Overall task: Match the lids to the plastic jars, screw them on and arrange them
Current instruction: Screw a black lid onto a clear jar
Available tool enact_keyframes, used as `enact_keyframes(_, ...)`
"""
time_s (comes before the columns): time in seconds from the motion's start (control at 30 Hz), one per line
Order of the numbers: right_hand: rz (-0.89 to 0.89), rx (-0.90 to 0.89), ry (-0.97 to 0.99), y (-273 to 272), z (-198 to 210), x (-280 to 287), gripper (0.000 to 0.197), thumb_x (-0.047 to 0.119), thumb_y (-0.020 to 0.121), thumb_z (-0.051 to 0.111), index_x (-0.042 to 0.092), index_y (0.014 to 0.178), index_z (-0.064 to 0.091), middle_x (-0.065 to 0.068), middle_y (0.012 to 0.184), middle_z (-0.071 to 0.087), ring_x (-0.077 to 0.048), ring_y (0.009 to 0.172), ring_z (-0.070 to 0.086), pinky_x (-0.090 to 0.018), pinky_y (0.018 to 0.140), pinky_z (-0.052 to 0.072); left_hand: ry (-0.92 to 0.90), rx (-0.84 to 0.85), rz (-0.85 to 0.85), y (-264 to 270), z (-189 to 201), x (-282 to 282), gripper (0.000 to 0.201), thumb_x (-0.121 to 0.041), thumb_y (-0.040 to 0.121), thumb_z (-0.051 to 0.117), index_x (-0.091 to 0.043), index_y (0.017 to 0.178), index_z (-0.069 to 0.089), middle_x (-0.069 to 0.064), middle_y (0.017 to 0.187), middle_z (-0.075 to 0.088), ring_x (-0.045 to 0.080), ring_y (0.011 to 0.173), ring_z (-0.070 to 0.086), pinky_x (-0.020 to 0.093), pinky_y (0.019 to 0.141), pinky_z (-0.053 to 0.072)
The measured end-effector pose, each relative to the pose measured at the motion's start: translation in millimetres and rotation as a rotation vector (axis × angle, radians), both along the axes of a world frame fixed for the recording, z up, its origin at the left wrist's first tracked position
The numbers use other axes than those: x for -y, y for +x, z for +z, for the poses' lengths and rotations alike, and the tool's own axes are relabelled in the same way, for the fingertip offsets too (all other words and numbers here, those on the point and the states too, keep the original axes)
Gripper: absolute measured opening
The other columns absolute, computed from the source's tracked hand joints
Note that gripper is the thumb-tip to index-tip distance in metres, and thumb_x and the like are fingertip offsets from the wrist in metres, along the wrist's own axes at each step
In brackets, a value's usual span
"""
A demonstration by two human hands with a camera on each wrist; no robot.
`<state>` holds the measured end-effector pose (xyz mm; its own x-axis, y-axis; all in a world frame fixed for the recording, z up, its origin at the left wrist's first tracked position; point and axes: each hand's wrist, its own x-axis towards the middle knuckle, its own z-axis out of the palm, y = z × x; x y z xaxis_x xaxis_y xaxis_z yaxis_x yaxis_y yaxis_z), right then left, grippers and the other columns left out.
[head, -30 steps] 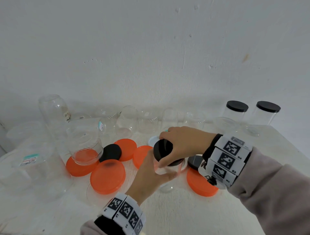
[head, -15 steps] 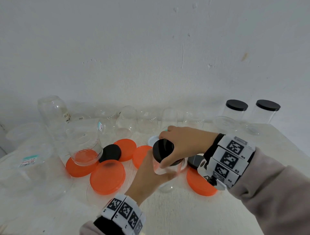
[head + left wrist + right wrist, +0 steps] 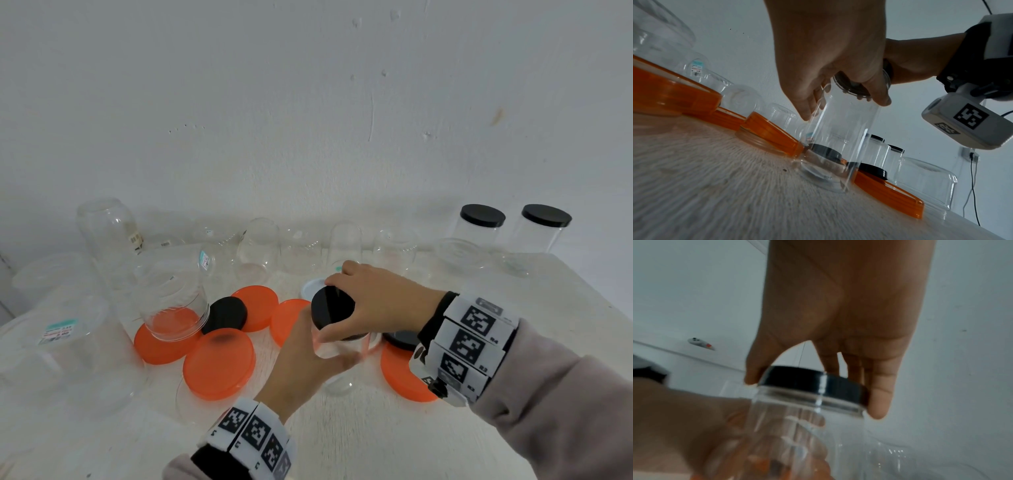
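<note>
A small clear plastic jar (image 3: 339, 366) stands slightly tilted on the white table (image 3: 342, 438). My left hand (image 3: 325, 346) grips its body from the near side. A black lid (image 3: 337, 305) sits on the jar's mouth, and my right hand (image 3: 329, 310) grips its rim from above with thumb and fingers. In the left wrist view my left hand (image 3: 842, 107) wraps the jar (image 3: 840, 138), with the lid (image 3: 855, 87) seen through the plastic. The right wrist view shows my right hand (image 3: 815, 395) pinching the lid (image 3: 813, 382) above the jar (image 3: 797, 434).
Orange lids (image 3: 219, 363) (image 3: 404, 377) and loose black lids (image 3: 224, 313) (image 3: 399, 339) lie around the jar. A white lid (image 3: 313, 286) lies behind it. Open clear jars (image 3: 174, 298) line the wall and left side. Two black-lidded jars (image 3: 481, 226) (image 3: 544, 229) stand at the back right.
Both hands stay on the jar and lid. My right hand's fingers have shifted slightly round the lid's rim. Nothing else on the table moved.
</note>
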<state>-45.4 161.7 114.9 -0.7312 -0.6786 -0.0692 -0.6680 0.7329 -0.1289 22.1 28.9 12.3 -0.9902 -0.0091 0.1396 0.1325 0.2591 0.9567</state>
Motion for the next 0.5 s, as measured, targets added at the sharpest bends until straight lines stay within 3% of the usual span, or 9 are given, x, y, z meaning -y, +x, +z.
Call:
enact_keyframes(0.1, -0.026, -0.050, 0.011, 1.1, -2.9, 1.3, 0.071, 0.076, 0.071, 0.058, 0.023, 0.119, 0.052, 0.005, 0.098, 0.043, -0.013, 0.086, 0.042, -0.026, 0.069, 0.039, -0.020, -0.004, -0.005, 3.5, -1.0, -1.2, 0.082, -0.051, 0.058, 0.079, -0.047, 0.127, 0.037, -0.029, 0.120, 0.055, -0.010, 0.112, 0.052, 0.018, 0.087, 0.043)
enact_keyframes(0.2, 0.039, 0.200, 0.037, -3.3, 8.4, -4.5, 0.077, 0.059, 0.076, 0.066, 0.043, 0.142, 0.030, 0.007, 0.116, 0.040, -0.013, 0.109, 0.035, -0.030, 0.088, 0.042, -0.030, 0.021, 0.004, 2.7, 3.9, 0.6, 0.082, -0.053, 0.059, 0.080, -0.044, 0.129, 0.038, -0.025, 0.122, 0.055, -0.007, 0.115, 0.051, 0.028, 0.096, 0.045)
enact_keyframes(0.27, 0.104, 0.261, 0.064, -5.4, 15.2, -6.6, 0.076, 0.045, 0.079, 0.069, 0.049, 0.143, 0.027, 0.007, 0.124, 0.038, -0.014, 0.115, 0.032, -0.034, 0.095, 0.042, -0.090, 0.031, -0.028, -1.4, 9.5, 1.7, 0.065, -0.046, 0.068, 0.079, -0.036, 0.123, 0.045, -0.018, 0.124, 0.056, 0.000, 0.117, 0.052, 0.029, 0.100, 0.043)
enact_keyframes(0.33, 0.119, 0.232, 0.065, -5.5, 16.4, -5.1, 0.070, 0.045, 0.079, 0.068, 0.049, 0.139, 0.034, 0.006, 0.120, 0.040, -0.015, 0.113, 0.035, -0.035, 0.094, 0.044, -0.227, 0.054, -0.035, -6.4, 18.4, 3.5, 0.042, -0.039, 0.078, 0.074, -0.026, 0.111, 0.051, -0.008, 0.127, 0.057, 0.008, 0.119, 0.052, 0.022, 0.097, 0.039)
enact_keyframes(0.43, 0.060, 0.126, 0.066, -3.5, 11.1, -2.7, 0.070, 0.063, 0.075, 0.064, 0.043, 0.136, 0.038, 0.007, 0.107, 0.040, -0.015, 0.103, 0.040, -0.033, 0.086, 0.046, -0.090, 0.022, -0.014, 4.3, 10.8, -0.3, 0.077, -0.050, 0.062, 0.081, -0.044, 0.126, 0.039, -0.025, 0.121, 0.055, -0.006, 0.115, 0.051, 0.033, 0.101, 0.045)
enact_keyframes(0.5, 0.036, 0.017, 0.070, -1.8, 3.7, 0.1, 0.072, 0.072, 0.075, 0.058, 0.034, 0.134, 0.041, 0.006, 0.104, 0.041, -0.017, 0.099, 0.042, -0.031, 0.079, 0.043, -0.097, 0.025, -0.006, 11.6, 1.6, -0.1, 0.083, -0.054, 0.057, 0.080, -0.047, 0.127, 0.037, -0.029, 0.120, 0.054, -0.011, 0.113, 0.050, 0.034, 0.101, 0.045)
